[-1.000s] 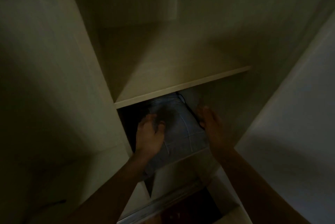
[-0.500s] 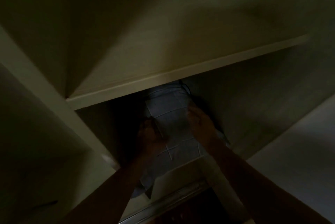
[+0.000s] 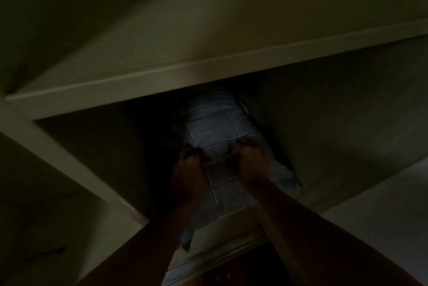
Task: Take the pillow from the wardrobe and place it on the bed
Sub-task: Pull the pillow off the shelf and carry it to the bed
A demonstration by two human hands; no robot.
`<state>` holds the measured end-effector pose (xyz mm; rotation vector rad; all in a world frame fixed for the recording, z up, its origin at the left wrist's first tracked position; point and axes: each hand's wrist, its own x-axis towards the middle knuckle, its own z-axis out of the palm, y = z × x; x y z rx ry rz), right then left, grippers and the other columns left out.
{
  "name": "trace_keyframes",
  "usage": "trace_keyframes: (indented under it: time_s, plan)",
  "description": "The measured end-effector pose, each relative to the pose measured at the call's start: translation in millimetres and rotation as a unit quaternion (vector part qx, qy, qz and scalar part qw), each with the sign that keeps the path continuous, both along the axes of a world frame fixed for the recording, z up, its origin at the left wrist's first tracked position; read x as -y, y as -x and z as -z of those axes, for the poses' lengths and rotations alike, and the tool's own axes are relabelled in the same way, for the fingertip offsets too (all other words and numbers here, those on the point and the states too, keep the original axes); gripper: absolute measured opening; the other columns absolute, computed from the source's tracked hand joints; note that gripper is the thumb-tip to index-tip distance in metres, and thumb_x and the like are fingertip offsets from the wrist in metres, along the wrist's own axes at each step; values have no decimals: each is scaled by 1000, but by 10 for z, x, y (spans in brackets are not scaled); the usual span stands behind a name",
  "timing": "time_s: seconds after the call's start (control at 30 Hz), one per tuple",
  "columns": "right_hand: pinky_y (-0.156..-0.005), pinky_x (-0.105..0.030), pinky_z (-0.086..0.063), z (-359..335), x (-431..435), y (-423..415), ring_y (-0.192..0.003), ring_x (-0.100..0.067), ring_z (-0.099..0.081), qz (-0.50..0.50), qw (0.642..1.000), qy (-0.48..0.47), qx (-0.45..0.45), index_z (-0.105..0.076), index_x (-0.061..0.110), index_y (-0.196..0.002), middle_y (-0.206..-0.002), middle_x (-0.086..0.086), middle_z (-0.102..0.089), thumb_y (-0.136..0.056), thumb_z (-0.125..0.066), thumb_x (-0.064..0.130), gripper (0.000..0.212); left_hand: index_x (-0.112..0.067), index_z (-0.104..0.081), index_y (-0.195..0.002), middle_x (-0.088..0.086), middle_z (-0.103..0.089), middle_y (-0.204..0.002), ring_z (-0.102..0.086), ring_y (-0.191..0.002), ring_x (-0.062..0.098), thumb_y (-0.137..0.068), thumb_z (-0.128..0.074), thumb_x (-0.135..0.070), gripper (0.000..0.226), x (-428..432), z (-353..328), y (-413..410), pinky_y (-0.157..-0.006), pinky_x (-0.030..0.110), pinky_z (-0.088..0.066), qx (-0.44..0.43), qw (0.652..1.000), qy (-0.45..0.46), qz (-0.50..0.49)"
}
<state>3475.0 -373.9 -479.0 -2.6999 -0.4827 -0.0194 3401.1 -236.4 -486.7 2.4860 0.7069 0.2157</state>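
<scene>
The scene is very dark. A pale blue-grey pillow (image 3: 216, 128) with thin crossing lines lies in the lower wardrobe compartment, under a light wooden shelf (image 3: 162, 77). Its far end is hidden beneath that shelf and its near corner hangs over the compartment's front edge. My left hand (image 3: 188, 165) is clenched on the pillow's left side. My right hand (image 3: 249, 161) is clenched on the fabric at its middle right, bunching it. Both forearms reach in from the bottom of the view.
The wardrobe's upright divider (image 3: 69, 165) runs diagonally at the left. A pale side panel or door (image 3: 382, 204) stands at the right. A metal sliding track (image 3: 220, 253) lies along the wardrobe's bottom edge, with dark floor below it.
My view has dropped closer to the lower compartment. Both hands went from resting spread on the pillow to clenching its fabric, and more of the pillow shows now.
</scene>
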Motion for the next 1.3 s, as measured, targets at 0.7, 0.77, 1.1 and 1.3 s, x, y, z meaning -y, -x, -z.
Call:
trace_keyframes:
  time_s: [0.7, 0.77, 1.1, 1.3]
  plan:
    - [-67, -34, -40, -210, 1018, 1362, -77, -31, -61, 12, 994, -96, -57, -66, 6, -76, -83, -16, -65, -88, -62, 10, 14, -1, -66, -90, 17, -63, -105, -55, -102, 35, -82, -54, -7, 15, 703, -196, 1269, -93, 44, -39, 34, 997, 13, 68]
    - [-64, -31, -34, -217, 1101, 1490, -77, -30, -61, 17, 994, -93, -52, -66, 6, -75, -83, -14, -65, -87, -63, 9, 12, -5, -66, -87, 14, -62, -103, -54, -100, 33, -81, -57, -8, 12, 793, -197, 1396, -90, 43, -40, 32, 997, 17, 64]
    - [-60, -17, -25, -291, 1295, 1827, -80, -25, -61, 11, 994, -91, -56, -71, 4, -76, -85, -13, -67, -86, -65, 4, 11, -8, -67, -87, 12, -63, -101, -55, -95, 33, -79, -58, -7, 12, 935, -112, 1701, -83, 45, -42, 40, 995, -3, 94]
    - [-92, -39, -50, -264, 1210, 1561, -106, -25, -61, 48, 984, -127, -111, -62, 16, -122, -122, -7, -59, -82, -74, 31, 45, -9, -68, -92, 13, -64, -105, -55, -98, 34, -89, -63, -20, 13, 912, -112, 1569, -84, 43, -43, 78, 994, 4, 75]
